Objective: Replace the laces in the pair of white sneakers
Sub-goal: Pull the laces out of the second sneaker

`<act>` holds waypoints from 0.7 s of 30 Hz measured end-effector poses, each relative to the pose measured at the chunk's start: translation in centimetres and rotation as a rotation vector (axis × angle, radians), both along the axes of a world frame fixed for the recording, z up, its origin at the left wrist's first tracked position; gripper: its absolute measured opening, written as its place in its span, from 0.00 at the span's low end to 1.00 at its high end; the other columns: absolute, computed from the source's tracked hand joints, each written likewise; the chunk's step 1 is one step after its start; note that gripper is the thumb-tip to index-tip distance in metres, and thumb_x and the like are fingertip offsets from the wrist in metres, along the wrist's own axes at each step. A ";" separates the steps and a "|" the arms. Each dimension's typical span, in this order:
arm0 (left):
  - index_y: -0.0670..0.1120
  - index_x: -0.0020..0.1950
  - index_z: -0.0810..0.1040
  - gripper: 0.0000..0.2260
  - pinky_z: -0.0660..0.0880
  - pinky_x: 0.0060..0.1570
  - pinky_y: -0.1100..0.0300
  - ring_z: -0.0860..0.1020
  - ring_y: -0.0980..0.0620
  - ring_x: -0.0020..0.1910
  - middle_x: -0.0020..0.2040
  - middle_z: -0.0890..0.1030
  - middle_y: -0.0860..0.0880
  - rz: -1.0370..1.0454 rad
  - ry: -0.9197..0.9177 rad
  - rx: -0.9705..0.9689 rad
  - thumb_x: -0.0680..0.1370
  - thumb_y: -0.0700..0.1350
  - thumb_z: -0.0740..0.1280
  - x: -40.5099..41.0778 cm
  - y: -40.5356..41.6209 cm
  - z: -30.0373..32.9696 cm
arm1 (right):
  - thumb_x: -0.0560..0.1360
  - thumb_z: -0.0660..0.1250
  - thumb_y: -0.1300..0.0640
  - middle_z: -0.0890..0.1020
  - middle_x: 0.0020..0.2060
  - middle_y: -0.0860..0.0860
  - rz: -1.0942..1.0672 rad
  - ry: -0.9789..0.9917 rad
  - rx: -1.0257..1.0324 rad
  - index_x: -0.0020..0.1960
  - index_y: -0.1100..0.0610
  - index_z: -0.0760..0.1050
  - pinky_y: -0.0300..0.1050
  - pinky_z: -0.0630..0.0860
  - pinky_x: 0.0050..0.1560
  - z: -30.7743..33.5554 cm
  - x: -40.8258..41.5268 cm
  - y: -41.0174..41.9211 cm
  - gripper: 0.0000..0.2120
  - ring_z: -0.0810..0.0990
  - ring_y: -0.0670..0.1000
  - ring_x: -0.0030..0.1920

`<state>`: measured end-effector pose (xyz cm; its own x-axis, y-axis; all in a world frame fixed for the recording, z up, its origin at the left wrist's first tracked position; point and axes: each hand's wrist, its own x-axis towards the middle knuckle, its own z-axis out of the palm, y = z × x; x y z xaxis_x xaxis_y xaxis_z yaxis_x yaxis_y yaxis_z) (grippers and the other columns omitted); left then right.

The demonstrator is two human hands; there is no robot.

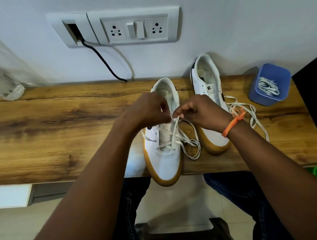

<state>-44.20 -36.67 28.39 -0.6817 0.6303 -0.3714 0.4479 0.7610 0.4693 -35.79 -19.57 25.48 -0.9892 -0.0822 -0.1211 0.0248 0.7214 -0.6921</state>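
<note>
Two white sneakers with gum soles stand on the wooden desk (58, 128). The left sneaker (165, 161) has its toe hanging over the front edge, and an off-white lace (176, 135) is threaded through its lower eyelets. My left hand (149, 109) and my right hand (201, 110) meet above its tongue, each pinching a part of that lace. The right sneaker (208, 81) lies partly under my right hand. A loose lace (249, 112) trails on the desk to its right.
A blue plastic box (269, 85) with more laces inside stands at the desk's right. A clear bottle (1, 83) stands at the far left. A socket panel (134, 28) with a black cable is on the wall. A dark object (316, 96) borders the right edge.
</note>
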 end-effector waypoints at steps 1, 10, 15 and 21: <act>0.48 0.46 0.84 0.06 0.74 0.35 0.61 0.81 0.53 0.40 0.43 0.82 0.51 -0.085 -0.038 -0.055 0.72 0.47 0.75 0.5 0.5 -0.3 | 0.74 0.69 0.67 0.85 0.43 0.49 -0.003 -0.006 0.001 0.50 0.56 0.85 0.32 0.72 0.46 0.0 0.0 0.0 0.11 0.80 0.44 0.44; 0.48 0.48 0.86 0.05 0.74 0.40 0.63 0.79 0.54 0.44 0.42 0.82 0.53 -0.193 -0.126 -0.125 0.74 0.45 0.74 0.7 0.8 -1.5 | 0.75 0.69 0.68 0.86 0.46 0.50 0.006 -0.002 0.042 0.51 0.56 0.85 0.20 0.67 0.43 0.1 0.1 0.1 0.11 0.80 0.42 0.45; 0.41 0.38 0.84 0.06 0.76 0.34 0.53 0.79 0.49 0.33 0.33 0.81 0.45 0.210 0.143 0.052 0.68 0.42 0.69 -2.5 -1.9 -0.2 | 0.75 0.70 0.67 0.86 0.47 0.52 0.016 0.013 0.046 0.51 0.56 0.85 0.26 0.70 0.46 -0.1 0.1 0.4 0.10 0.82 0.47 0.48; 0.42 0.44 0.83 0.07 0.81 0.40 0.52 0.81 0.48 0.38 0.36 0.81 0.49 0.406 0.247 0.052 0.68 0.37 0.69 -2.9 -2.8 -1.4 | 0.75 0.69 0.67 0.86 0.46 0.52 0.004 0.008 0.048 0.50 0.56 0.85 0.23 0.67 0.43 -0.2 0.1 0.2 0.10 0.80 0.44 0.44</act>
